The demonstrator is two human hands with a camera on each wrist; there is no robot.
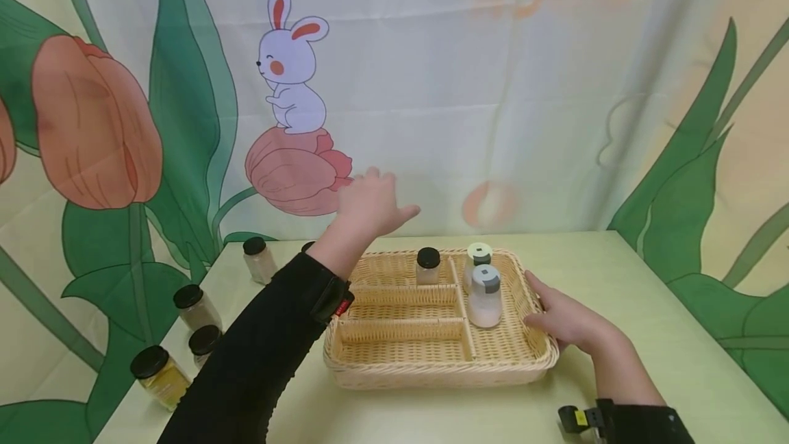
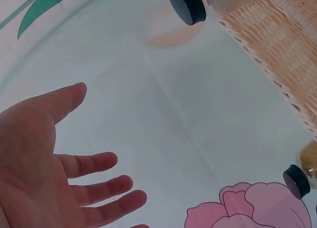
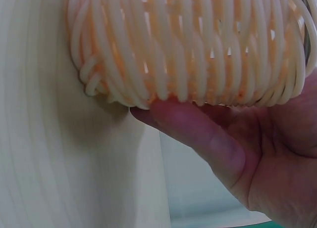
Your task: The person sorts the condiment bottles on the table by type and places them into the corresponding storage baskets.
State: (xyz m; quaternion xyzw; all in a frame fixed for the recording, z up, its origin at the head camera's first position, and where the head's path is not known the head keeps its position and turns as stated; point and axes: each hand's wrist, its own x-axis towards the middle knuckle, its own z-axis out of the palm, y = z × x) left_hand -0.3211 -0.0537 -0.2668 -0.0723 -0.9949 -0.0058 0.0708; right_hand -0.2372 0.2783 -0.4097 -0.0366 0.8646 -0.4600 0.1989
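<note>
My left hand (image 1: pixel 372 205) is raised above the back left part of a wicker basket (image 1: pixel 431 375). In the left wrist view its palm and spread fingers are bare, touching nothing. The right hand (image 1: pixel 567 315) grips the basket's right end; in the right wrist view the thumb (image 3: pixel 198 129) presses low against the woven wall. A small black-lidded jar (image 1: pixel 428 274) stands in the back left compartment. Two pale-lidded jars, a front one (image 1: pixel 485 303) and one behind it (image 1: pixel 472 266), stand in the long right compartment. Two front left compartments hold nothing visible.
Along the table's left side stand several black-lidded jars: one at the back (image 1: pixel 260 262), two in the middle (image 1: pixel 197 310), and one with yellow contents (image 1: pixel 165 382). Another black lid (image 1: pixel 307 246) is partly hidden behind the left forearm. A printed curtain (image 1: pixel 407 101) hangs behind the table.
</note>
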